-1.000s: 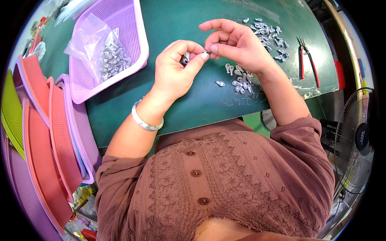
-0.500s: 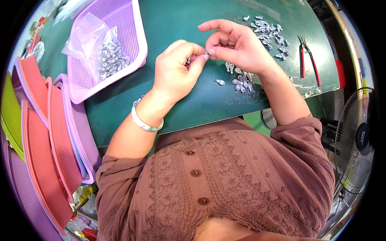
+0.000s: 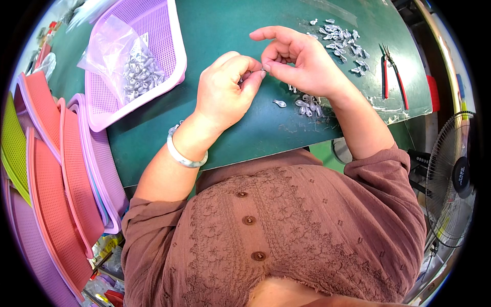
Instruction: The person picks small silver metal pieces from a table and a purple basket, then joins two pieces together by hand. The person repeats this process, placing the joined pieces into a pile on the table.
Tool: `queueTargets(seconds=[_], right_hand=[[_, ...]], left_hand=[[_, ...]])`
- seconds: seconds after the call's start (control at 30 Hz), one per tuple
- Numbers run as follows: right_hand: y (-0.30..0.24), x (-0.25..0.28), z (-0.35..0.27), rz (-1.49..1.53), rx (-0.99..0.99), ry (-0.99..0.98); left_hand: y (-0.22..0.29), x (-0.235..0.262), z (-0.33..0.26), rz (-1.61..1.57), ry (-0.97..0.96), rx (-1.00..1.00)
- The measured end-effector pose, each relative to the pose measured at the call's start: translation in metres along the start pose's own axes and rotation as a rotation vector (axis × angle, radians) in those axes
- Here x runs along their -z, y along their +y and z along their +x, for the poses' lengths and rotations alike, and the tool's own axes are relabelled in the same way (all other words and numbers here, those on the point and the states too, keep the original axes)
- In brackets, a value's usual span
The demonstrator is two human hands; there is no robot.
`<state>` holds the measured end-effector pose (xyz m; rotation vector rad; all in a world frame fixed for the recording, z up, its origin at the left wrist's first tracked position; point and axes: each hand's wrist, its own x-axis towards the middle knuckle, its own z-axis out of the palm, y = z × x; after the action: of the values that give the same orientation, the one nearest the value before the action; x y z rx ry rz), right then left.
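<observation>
Above the green table (image 3: pixel 230 143), my two hands meet at their fingertips. My left hand (image 3: pixel 225 84), with a pale bangle (image 3: pixel 186 156) on its wrist, pinches a small grey piece (image 3: pixel 263 70) that is mostly hidden by the fingers. From the other side, my right hand (image 3: pixel 302 61) has its thumb and a curled finger closed at the same piece, while its index finger stretches out to the left. One drop-shaped grey piece (image 3: pixel 280 104) lies apart below the hands. Beside it, partly under my right wrist, is a small pile of similar grey pieces (image 3: pixel 308 106).
Further back lie more scattered grey pieces (image 3: pixel 335 35), and red-handled pliers (image 3: pixel 393 77) rest at the right. A purple basket (image 3: pixel 180 51) at the left holds a clear bag (image 3: pixel 140 77) of grey pieces. Stacked coloured baskets (image 3: pixel 56 169) stand left; a fan (image 3: pixel 450 174) stands right.
Both hands keep nearly the same place. My right hand has shifted slightly, covering more of the nearby pile, and less of the small piece shows between the fingertips.
</observation>
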<state>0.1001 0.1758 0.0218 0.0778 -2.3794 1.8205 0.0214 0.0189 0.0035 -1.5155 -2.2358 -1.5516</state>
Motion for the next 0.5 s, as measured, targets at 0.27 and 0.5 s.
queueTargets(seconds=[0.27,0.5], right_hand=[[0.0004,0.0020,0.0014,0.025,-0.031,-0.014],[0.0033,0.0033,0.0019,0.036,-0.039,-0.035]], left_hand=[[0.0002,0.0003,0.0008,-0.039,0.007,0.019],[-0.0013,-0.0008,0.0003,-0.038,0.010,0.025]])
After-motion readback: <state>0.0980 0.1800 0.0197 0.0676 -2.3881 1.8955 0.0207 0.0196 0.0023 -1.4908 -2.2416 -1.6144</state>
